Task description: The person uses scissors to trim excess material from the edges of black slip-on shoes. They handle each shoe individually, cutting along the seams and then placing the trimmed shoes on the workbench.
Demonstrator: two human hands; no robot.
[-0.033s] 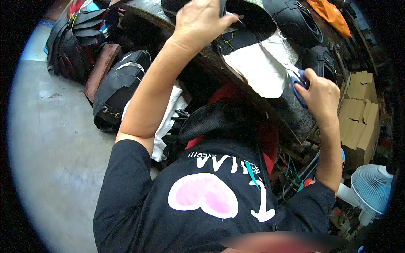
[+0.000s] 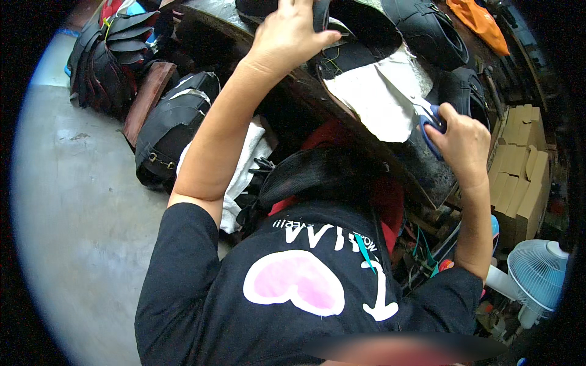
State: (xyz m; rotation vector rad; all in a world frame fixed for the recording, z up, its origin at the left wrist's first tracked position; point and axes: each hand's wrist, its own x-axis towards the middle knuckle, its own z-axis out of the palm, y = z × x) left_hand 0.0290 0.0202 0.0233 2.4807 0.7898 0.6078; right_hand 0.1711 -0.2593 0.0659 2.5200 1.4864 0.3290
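My right hand (image 2: 465, 141) is closed round the blue handles of a pair of scissors (image 2: 430, 122). Their metal blades point up and left over a white sheet (image 2: 372, 97), cloth or paper, which lies at the front edge of the dark worktable (image 2: 427, 177). At the upper edge of the view, my left hand (image 2: 290, 36) rests by a dark piece (image 2: 321, 17) with its thumb spread away; its fingertips are cut off. Beyond the white sheet, a curved black leather-like piece (image 2: 372, 27) stands on the table, with loose thread near it.
Black bags (image 2: 430, 33) stand at the back right beside an orange cloth (image 2: 479, 24). Flat tan cardboard boxes (image 2: 519, 171) and a fan (image 2: 537, 274) are at the right. On the left floor lie a black bag (image 2: 168, 134), a reddish board (image 2: 146, 100) and a bundle of black pieces (image 2: 110, 61).
My left thumb has straightened and spread a little. My right hand and the scissors have shifted very slightly left.
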